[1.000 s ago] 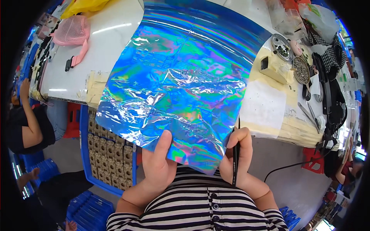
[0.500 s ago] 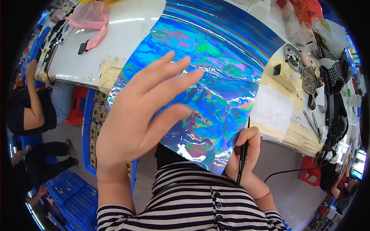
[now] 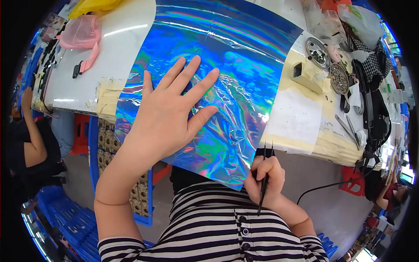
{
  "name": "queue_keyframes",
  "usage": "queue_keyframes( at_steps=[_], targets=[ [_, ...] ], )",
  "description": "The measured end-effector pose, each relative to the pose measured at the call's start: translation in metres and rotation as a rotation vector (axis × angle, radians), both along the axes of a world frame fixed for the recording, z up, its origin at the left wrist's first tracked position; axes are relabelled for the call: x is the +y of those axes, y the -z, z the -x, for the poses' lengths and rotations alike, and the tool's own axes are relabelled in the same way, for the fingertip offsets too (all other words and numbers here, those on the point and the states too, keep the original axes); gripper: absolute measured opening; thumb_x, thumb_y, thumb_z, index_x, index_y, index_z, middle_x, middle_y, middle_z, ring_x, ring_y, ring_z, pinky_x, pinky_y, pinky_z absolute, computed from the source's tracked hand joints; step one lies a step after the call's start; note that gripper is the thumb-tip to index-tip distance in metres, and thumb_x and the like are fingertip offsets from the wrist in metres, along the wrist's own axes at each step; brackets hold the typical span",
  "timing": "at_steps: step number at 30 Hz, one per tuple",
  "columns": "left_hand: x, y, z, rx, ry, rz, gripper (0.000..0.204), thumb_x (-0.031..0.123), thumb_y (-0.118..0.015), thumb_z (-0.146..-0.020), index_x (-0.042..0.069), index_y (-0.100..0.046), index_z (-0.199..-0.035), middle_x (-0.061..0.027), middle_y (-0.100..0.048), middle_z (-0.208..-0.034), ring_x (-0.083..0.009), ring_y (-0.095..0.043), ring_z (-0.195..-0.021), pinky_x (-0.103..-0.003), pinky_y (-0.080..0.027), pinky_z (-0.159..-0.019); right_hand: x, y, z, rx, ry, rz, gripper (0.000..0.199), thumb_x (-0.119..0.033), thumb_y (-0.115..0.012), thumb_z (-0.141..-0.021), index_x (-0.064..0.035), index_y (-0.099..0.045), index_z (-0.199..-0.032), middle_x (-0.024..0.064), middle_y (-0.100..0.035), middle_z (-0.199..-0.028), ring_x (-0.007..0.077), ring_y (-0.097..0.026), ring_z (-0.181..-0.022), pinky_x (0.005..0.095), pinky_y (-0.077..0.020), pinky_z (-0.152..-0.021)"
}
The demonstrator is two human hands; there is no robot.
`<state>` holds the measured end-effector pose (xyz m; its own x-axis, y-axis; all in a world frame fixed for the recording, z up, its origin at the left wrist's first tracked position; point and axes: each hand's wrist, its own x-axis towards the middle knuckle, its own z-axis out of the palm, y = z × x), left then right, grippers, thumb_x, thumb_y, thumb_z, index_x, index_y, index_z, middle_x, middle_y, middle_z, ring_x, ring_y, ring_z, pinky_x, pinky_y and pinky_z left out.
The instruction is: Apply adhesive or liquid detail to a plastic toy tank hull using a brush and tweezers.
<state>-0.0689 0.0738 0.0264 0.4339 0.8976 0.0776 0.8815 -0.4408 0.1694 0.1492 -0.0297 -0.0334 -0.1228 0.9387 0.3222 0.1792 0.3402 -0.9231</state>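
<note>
A large crinkled holographic blue foil sheet (image 3: 235, 65) lies on the white work table (image 3: 126, 39), its near edge hanging over the table's front. My left hand (image 3: 168, 115) is spread flat, fingers apart, over the sheet's near left part. My right hand (image 3: 265, 179) is closed around thin black tweezers (image 3: 265, 174), tips pointing up, just below the sheet's near right corner. I wear a black-and-white striped top.
A pink mesh cap (image 3: 80, 32) lies at the table's far left. Round metal dishes of small parts (image 3: 318, 46), a yellowish block (image 3: 305, 74) and hand tools (image 3: 349, 129) crowd the right side. Another person's arm (image 3: 32, 139) is at the left. Blue crates (image 3: 100, 144) stand below.
My left hand rose from the sheet's near edge toward the camera, then came down spread flat on the foil. My right hand with the tweezers stayed near the sheet's corner.
</note>
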Motion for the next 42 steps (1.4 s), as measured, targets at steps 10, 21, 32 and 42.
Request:
queue_keyframes(
  at_steps=[10,21,32,42],
  targets=[
    [-0.002,0.004,-0.001,0.027,0.000,-0.048,0.053,0.042,-0.052,-0.092,0.026,-0.043,-0.142,-0.0109,-0.036,-0.149,-0.0339,-0.032,-0.137,-0.064,-0.022,-0.106,-0.005,0.001,-0.008,-0.023,-0.002,-0.044,0.034,0.017,-0.064,-0.072,-0.0072,-0.040,-0.072,0.0059,-0.054,-0.063,0.0141,-0.053,-0.050,0.0230,-0.0410,-0.046],
    [-0.006,0.007,-0.002,0.003,-0.036,-0.065,0.054,0.041,-0.054,-0.092,0.027,-0.043,-0.142,-0.0108,-0.034,-0.150,-0.0346,-0.032,-0.137,-0.063,-0.021,-0.107,-0.024,0.003,-0.050,0.076,0.149,0.056,0.026,0.002,-0.058,-0.088,-0.0067,-0.034,-0.084,0.0146,-0.059,-0.073,0.0179,-0.059,-0.062,0.0263,-0.0489,-0.056],
    [-0.133,0.057,0.050,-1.050,0.039,0.317,0.032,0.023,-0.073,-0.079,0.003,-0.057,-0.098,-0.0108,-0.062,-0.100,-0.0252,-0.059,-0.084,-0.034,-0.047,-0.071,0.031,-0.024,-0.038,-0.213,-0.069,-0.373,0.050,-0.058,-0.055,-0.083,-0.0115,-0.040,-0.090,0.0217,-0.067,-0.105,0.0316,-0.060,-0.084,0.0386,-0.0505,-0.072],
    [-0.122,0.063,-0.034,-1.795,-0.383,1.122,0.040,0.002,-0.060,-0.090,0.000,-0.049,-0.128,-0.0103,-0.060,-0.119,-0.0165,-0.059,-0.106,-0.032,-0.049,-0.090,0.023,-0.024,-0.029,-0.212,-0.189,-0.391,0.063,-0.069,-0.036,-0.085,-0.0081,-0.047,-0.091,0.0204,-0.068,-0.097,0.0346,-0.064,-0.085,0.0391,-0.0526,-0.069]
  ],
)
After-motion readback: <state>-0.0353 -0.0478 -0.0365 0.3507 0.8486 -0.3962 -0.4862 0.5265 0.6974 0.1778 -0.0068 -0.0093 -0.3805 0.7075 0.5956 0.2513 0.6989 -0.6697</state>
